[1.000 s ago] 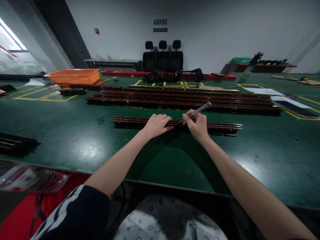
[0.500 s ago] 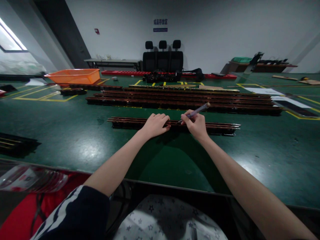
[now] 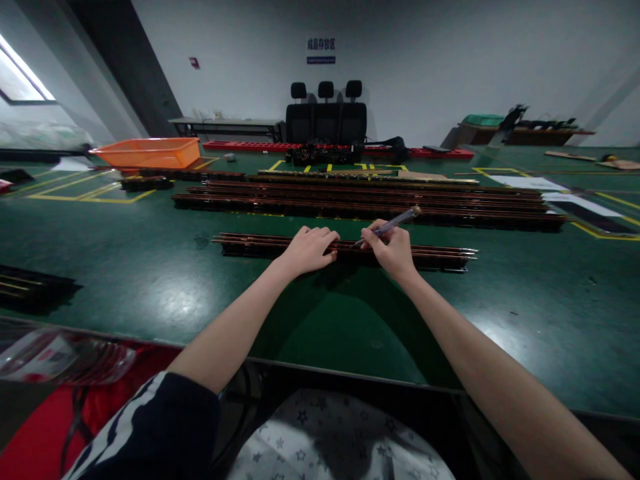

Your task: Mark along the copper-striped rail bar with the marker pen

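A long dark bar with thin copper-coloured strips point(image 3: 440, 257) along its top lies crosswise on the green table point(image 3: 150, 253) before me. My left hand point(image 3: 310, 251) is closed over the middle of this bar, fingers over its far side and thumb at the near side. My right hand point(image 3: 394, 252) grips a pen-like tool point(image 3: 397, 220) with a clear barrel and a brownish end. Its tip points down and left to the top of the bar, just right of my left hand. Whether the tip touches the bar is too small to tell.
Behind the bar lies a row of longer similar bars point(image 3: 300, 197). An orange bin point(image 3: 150, 155) stands at the back left, white papers point(image 3: 530, 182) at the right. More dark bars point(image 3: 35, 287) lie near the left edge. A plastic bottle point(image 3: 65, 357) is below the table's front edge.
The bar has shifted slightly to the left, with my left hand still on it. My right hand and the pen-like tool have barely moved.
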{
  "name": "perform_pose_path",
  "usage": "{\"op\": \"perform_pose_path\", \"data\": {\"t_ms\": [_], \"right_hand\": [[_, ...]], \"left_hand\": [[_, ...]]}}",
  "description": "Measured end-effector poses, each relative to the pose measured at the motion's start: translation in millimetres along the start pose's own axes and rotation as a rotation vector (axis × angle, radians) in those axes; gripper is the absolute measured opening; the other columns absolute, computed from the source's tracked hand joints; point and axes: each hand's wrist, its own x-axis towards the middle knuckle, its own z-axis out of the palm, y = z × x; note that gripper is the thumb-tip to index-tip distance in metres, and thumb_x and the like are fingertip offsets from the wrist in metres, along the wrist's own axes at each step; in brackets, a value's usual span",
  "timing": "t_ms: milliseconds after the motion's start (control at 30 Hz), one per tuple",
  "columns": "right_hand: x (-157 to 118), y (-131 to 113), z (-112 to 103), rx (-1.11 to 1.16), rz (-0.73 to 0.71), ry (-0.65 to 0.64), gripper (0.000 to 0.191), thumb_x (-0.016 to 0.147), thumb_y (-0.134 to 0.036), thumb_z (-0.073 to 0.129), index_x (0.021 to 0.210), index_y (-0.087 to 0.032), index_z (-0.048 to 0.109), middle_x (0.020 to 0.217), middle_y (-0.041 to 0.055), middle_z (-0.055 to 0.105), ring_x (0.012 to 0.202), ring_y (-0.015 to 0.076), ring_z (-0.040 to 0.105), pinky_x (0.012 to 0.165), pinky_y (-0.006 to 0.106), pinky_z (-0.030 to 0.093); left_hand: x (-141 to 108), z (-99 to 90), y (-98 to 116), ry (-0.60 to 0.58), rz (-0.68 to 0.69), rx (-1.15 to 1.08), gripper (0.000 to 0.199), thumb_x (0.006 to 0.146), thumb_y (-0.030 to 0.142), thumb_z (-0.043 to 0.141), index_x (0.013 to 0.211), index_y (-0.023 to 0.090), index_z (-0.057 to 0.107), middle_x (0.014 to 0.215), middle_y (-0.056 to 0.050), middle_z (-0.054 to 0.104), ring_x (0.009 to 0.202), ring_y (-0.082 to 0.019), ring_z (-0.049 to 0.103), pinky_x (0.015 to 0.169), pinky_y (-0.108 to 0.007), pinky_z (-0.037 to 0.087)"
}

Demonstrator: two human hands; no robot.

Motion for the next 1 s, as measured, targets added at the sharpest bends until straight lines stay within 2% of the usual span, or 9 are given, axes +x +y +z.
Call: {"op": "perform_pose_path", "data": {"t_ms": [367, 567, 733, 1000], "right_hand": [[0.7, 4.4, -2.4, -0.014, -0.007, 0.064, 0.028, 0.079, -0.044, 0.058, 0.063, -0.02, 0.056, 0.051, 0.0008, 0.06, 0.049, 0.0159, 0.059, 0.055, 0.03, 0.047], [-0.6, 2.7, -0.6, 0.009, 0.015, 0.022, 0.029, 0.079, -0.045, 0.06, 0.066, -0.019, 0.057, 0.054, 0.0018, 0.063, 0.051, 0.0165, 0.061, 0.055, 0.03, 0.049], [-0.8, 3.2, -0.7, 0.012, 0.006, 0.015, 0.026, 0.079, -0.041, 0.059, 0.067, -0.019, 0.058, 0.055, 0.0021, 0.064, 0.052, 0.0166, 0.062, 0.056, 0.03, 0.05], [-0.6, 3.3, -0.1, 0.01, 0.012, 0.024, 0.029, 0.079, -0.045, 0.06, 0.066, -0.019, 0.057, 0.054, 0.0017, 0.063, 0.052, 0.0167, 0.062, 0.056, 0.03, 0.049]], "left_hand": [[-0.4, 2.9, -2.9, 0.015, 0.026, -0.011, 0.036, 0.092, 0.029, 0.041, 0.123, 0.017, 0.055, 0.118, -0.008, 0.064, 0.106, -0.024, 0.059, 0.087, -0.037, 0.04], [-0.3, 4.0, -2.1, 0.008, 0.028, -0.006, 0.038, 0.091, 0.027, 0.041, 0.125, 0.016, 0.055, 0.122, -0.009, 0.063, 0.109, -0.025, 0.058, 0.089, -0.038, 0.041], [0.1, 3.7, -0.4, 0.009, 0.038, -0.024, 0.039, 0.092, 0.026, 0.04, 0.125, 0.015, 0.055, 0.122, -0.01, 0.063, 0.11, -0.024, 0.059, 0.09, -0.039, 0.042], [0.9, 1.4, 5.7, -0.007, 0.006, -0.005, 0.037, 0.09, 0.021, 0.041, 0.123, 0.015, 0.056, 0.121, -0.01, 0.064, 0.109, -0.025, 0.06, 0.09, -0.038, 0.043]]}}
